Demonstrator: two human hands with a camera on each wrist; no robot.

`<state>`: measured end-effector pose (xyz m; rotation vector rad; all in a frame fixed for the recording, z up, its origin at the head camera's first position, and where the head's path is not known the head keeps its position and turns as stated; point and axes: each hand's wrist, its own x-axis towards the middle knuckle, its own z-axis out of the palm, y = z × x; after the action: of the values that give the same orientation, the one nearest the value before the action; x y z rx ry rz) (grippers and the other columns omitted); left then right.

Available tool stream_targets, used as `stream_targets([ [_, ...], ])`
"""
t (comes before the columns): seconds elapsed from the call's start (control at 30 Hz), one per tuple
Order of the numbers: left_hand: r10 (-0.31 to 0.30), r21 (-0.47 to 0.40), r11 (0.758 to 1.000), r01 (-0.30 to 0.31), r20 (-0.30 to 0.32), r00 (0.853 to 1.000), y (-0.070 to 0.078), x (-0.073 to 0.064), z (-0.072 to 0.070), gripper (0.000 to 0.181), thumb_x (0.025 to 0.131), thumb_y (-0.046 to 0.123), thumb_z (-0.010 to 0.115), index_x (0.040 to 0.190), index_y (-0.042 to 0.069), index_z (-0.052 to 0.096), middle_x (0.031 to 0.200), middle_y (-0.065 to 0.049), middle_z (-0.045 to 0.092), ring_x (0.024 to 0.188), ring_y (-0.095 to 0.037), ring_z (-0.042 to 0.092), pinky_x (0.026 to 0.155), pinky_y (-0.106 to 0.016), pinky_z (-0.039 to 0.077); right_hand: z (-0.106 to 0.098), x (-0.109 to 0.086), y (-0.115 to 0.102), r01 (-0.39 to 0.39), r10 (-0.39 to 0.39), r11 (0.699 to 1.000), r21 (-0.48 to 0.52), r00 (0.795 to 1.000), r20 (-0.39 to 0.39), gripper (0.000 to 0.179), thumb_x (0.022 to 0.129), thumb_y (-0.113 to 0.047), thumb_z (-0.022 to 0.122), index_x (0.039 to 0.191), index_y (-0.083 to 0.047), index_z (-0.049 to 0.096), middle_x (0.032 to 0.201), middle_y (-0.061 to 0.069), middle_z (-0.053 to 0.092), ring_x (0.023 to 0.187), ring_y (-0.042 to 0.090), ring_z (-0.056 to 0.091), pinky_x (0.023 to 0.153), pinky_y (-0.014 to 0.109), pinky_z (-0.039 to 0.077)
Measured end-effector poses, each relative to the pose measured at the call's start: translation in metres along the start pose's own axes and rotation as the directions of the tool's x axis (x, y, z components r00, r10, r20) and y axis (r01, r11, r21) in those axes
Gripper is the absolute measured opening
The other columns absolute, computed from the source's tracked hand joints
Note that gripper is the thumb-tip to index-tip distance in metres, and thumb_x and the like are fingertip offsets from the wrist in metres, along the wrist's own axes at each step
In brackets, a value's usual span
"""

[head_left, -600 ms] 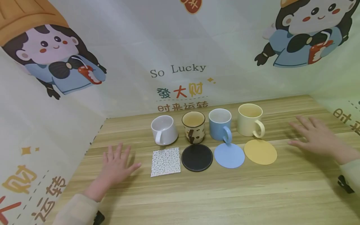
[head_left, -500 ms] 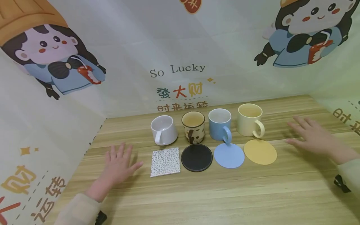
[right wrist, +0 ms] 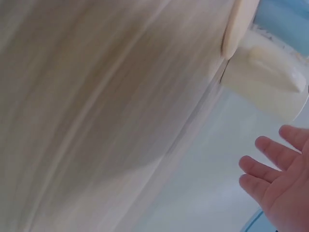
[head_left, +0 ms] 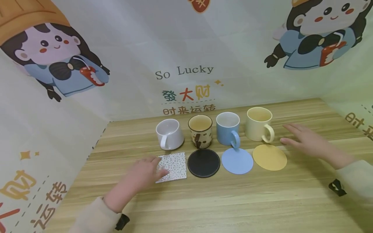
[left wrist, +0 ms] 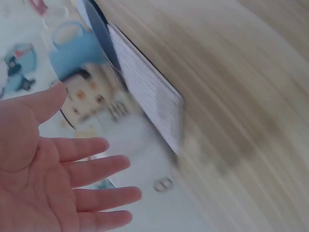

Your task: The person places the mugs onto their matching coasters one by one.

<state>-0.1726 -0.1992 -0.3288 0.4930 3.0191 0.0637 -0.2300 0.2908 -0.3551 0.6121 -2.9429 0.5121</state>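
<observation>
My left hand (head_left: 142, 173) is held above the table, its fingers over the left edge of a white speckled square coaster (head_left: 175, 165). In the left wrist view its fingers (left wrist: 99, 171) are extended and hold nothing. Behind that coaster stands a white mug (head_left: 172, 136). My right hand (head_left: 306, 142) hovers with extended fingers to the right of a cream-yellow mug (head_left: 253, 129), apart from its handle. Between these mugs stand a beige mug with a cartoon pattern (head_left: 205, 136) and a light blue mug (head_left: 225, 132).
In front of the other mugs lie a black round coaster (head_left: 204, 163), a light blue round coaster (head_left: 237, 161) and a yellow round coaster (head_left: 269, 157). Printed cloth (head_left: 131, 42) walls off the back and sides of the wooden table (head_left: 221, 204).
My left hand has moved right, from beside the square coaster to over its edge. My right hand has come left towards the cream-yellow mug. Mugs and coasters have stayed put.
</observation>
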Motion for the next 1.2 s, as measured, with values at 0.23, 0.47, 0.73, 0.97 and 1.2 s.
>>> stream_targets([
  [0.23, 0.146, -0.044, 0.988, -0.146, 0.007, 0.989, 0.037, 0.004, -0.002, 0.058, 0.088, 0.039, 0.057, 0.128, -0.001, 0.048, 0.129, -0.021, 0.05, 0.12, -0.039, 0.046, 0.101, -0.051, 0.033, 0.003, 0.016, -0.012, -0.045, 0.05, 0.982, 0.181, 0.998, -0.023, 0.054, 0.097, -0.029, 0.043, 0.126, 0.016, 0.04, 0.123, 0.038, 0.045, 0.107, 0.05, 0.047, 0.086, 0.06, 0.039],
  [0.47, 0.332, -0.033, 0.943, -0.331, 0.034, 0.942, 0.07, 0.016, 0.001, 0.056, 0.088, 0.037, 0.059, 0.13, 0.001, 0.048, 0.131, -0.019, 0.049, 0.118, -0.034, 0.049, 0.098, -0.046, 0.038, 0.008, 0.025, -0.025, -0.141, 0.154, 0.92, 0.365, 0.988, -0.007, 0.054, 0.099, -0.033, 0.035, 0.122, 0.014, 0.047, 0.114, 0.035, 0.053, 0.096, 0.043, 0.055, 0.079, 0.051, 0.047],
  [0.73, 0.431, 0.009, 0.899, -0.438, 0.155, 0.889, 0.106, 0.032, 0.015, 0.065, 0.09, 0.046, 0.051, 0.141, 0.012, 0.034, 0.145, -0.013, 0.033, 0.13, -0.037, 0.033, 0.106, -0.047, 0.028, 0.013, 0.03, -0.031, -0.307, 0.267, 0.727, 0.614, 0.95, 0.159, 0.065, 0.098, -0.042, 0.031, 0.127, 0.016, 0.039, 0.093, 0.009, 0.056, 0.067, 0.008, 0.053, 0.062, 0.027, 0.046],
  [0.97, 0.439, 0.099, 0.881, -0.463, 0.194, 0.877, 0.127, 0.043, 0.028, 0.068, 0.088, 0.056, 0.045, 0.143, 0.018, 0.031, 0.148, -0.006, 0.028, 0.134, -0.039, 0.025, 0.107, -0.05, 0.023, 0.019, 0.033, -0.031, -0.366, 0.252, 0.53, 0.765, 0.929, 0.269, 0.047, 0.097, -0.045, 0.032, 0.095, -0.004, 0.053, 0.083, -0.002, 0.054, 0.063, 0.007, 0.058, 0.057, 0.024, 0.048],
  [1.2, 0.405, 0.145, 0.886, -0.44, 0.219, 0.888, 0.14, 0.05, 0.038, 0.072, 0.087, 0.061, 0.041, 0.145, 0.02, 0.027, 0.15, -0.007, 0.023, 0.136, -0.038, 0.019, 0.109, -0.047, 0.021, 0.023, 0.038, -0.036, -0.416, 0.241, 0.392, 0.821, 0.907, 0.345, 0.039, 0.098, -0.043, 0.032, 0.093, -0.01, 0.051, 0.082, -0.006, 0.058, 0.066, 0.008, 0.06, 0.061, 0.025, 0.051],
])
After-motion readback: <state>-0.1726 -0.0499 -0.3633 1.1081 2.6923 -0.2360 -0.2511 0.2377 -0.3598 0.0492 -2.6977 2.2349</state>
